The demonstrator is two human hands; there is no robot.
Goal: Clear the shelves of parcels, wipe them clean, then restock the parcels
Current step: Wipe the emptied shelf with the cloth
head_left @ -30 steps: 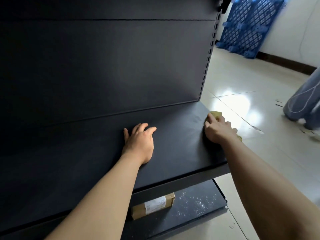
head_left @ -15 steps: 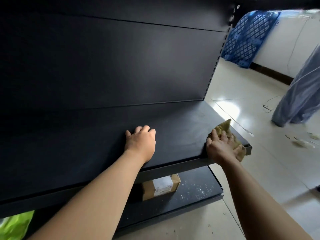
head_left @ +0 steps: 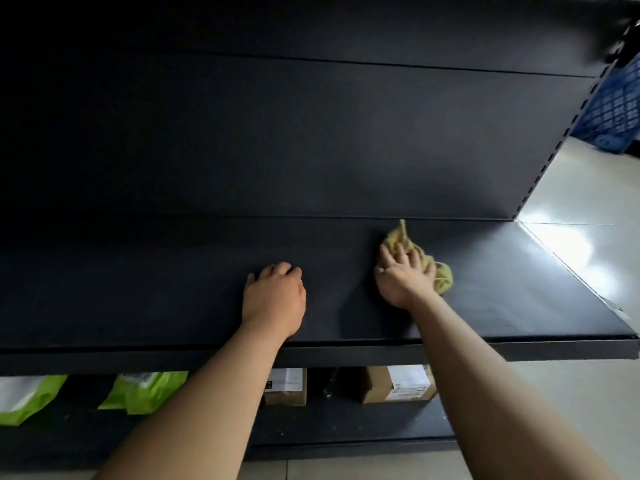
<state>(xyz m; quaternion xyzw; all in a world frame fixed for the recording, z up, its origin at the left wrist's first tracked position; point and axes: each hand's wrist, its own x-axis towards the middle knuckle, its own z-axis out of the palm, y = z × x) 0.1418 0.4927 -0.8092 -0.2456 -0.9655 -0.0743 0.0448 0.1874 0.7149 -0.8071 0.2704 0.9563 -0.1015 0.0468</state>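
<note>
The black shelf (head_left: 502, 289) in front of me carries no parcels. My left hand (head_left: 273, 296) rests palm down on its middle, fingertips bent against the surface. A hand's width to the right, my right hand (head_left: 403, 278) presses a crumpled yellow-green cloth (head_left: 443, 280) flat onto the shelf with its fingers spread; the cloth sticks out beyond the fingertips and to the right. On the bottom shelf, partly hidden by my arms and the shelf edge, are two brown cardboard parcels (head_left: 398, 384) (head_left: 287, 386) and two green bag parcels (head_left: 145, 391) (head_left: 24, 398).
The dark back panel (head_left: 311, 133) rises behind the shelf, with a slotted upright (head_left: 568, 129) at its right end. A blue plastic pallet (head_left: 616, 105) leans beyond it. Pale tiled floor (head_left: 571, 244) lies to the right.
My right hand has moved the cloth left, from the shelf's front right corner to its middle, and now lies flatter on it. The view has shifted left, showing more parcels below. My left hand stayed put.
</note>
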